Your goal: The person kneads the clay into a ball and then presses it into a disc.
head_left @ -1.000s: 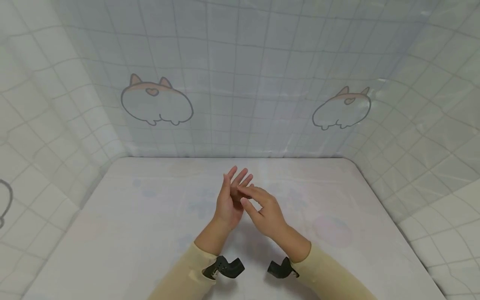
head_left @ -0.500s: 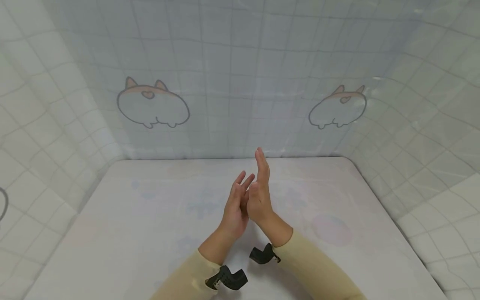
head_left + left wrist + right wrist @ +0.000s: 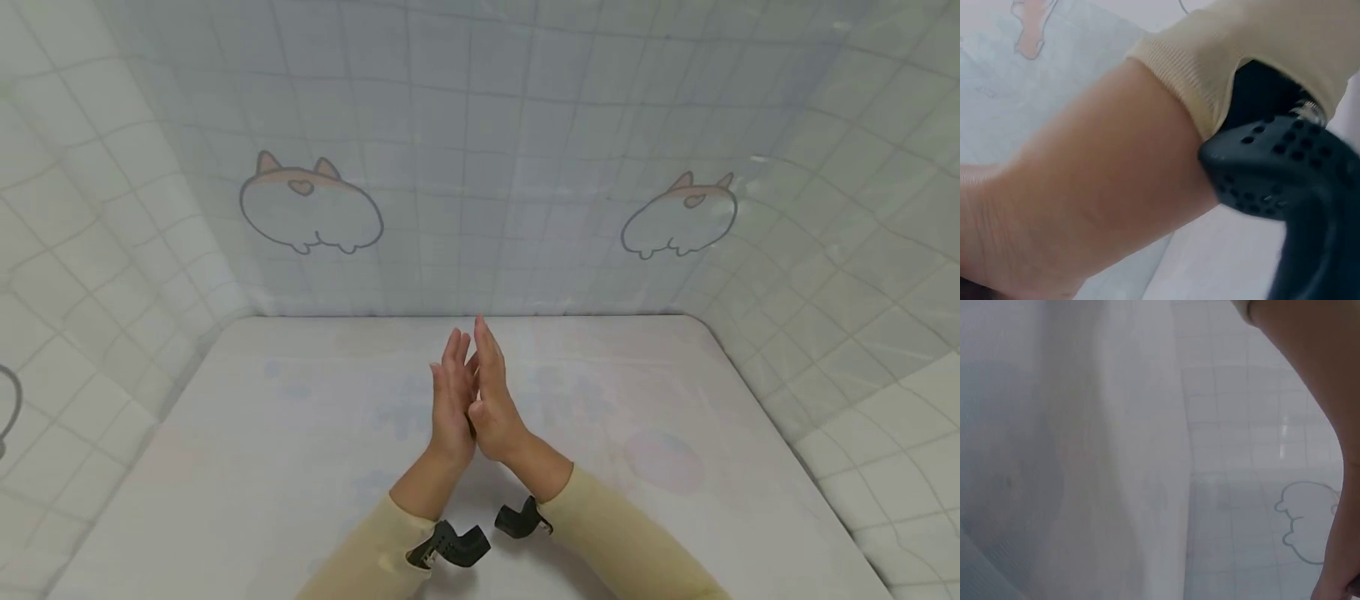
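Note:
In the head view my left hand (image 3: 452,408) and right hand (image 3: 495,408) meet over the middle of the white table (image 3: 285,450). Their palms face each other and touch near the heels, with the fingers extended toward the far wall. No object shows between them, though the inner palms are mostly hidden. The left wrist view catches the left forearm (image 3: 1104,181) and a black wrist mount (image 3: 1272,162), not the fingers. Along the right edge of the right wrist view runs the right forearm (image 3: 1316,362); that hand is largely out of frame.
A grid-patterned back wall (image 3: 480,208) rises behind the table, with cartoon animal prints (image 3: 311,208) on it. Similar sheeting encloses the left side (image 3: 97,250) and right side (image 3: 862,292). The cream sleeves (image 3: 375,550) carry black camera mounts.
The right hand has turned from reaching fingertips into the left palm to standing upright, palm against the left hand. Since half a second ago both hands have shifted a little left.

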Demonstrator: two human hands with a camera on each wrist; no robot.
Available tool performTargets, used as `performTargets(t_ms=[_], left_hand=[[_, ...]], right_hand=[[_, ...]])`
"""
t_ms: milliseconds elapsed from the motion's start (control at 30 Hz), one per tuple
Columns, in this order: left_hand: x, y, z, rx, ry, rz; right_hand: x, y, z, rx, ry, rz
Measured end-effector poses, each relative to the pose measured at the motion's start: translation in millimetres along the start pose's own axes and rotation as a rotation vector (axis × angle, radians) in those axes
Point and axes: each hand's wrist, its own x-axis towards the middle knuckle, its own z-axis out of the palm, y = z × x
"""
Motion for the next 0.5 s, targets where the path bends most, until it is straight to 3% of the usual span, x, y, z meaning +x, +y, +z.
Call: performTargets(t_ms=[100, 300, 500], left_hand=[[3.5, 1.3, -2.7, 0.099, -0.011, 0.081], [12.9, 3.1, -11.4, 0.336, -0.059, 0.23], [12.6, -1.0, -16.3, 0.47, -0.142, 0.21]], right_hand=[[-3.3, -4.3, 1.8, 0.011, 0.01, 0.025], [-13.3, -14.6, 4.1, 0.208, -0.01, 0.136], [-12.8, -21.3, 2.4, 0.273, 0.032, 0.122]])
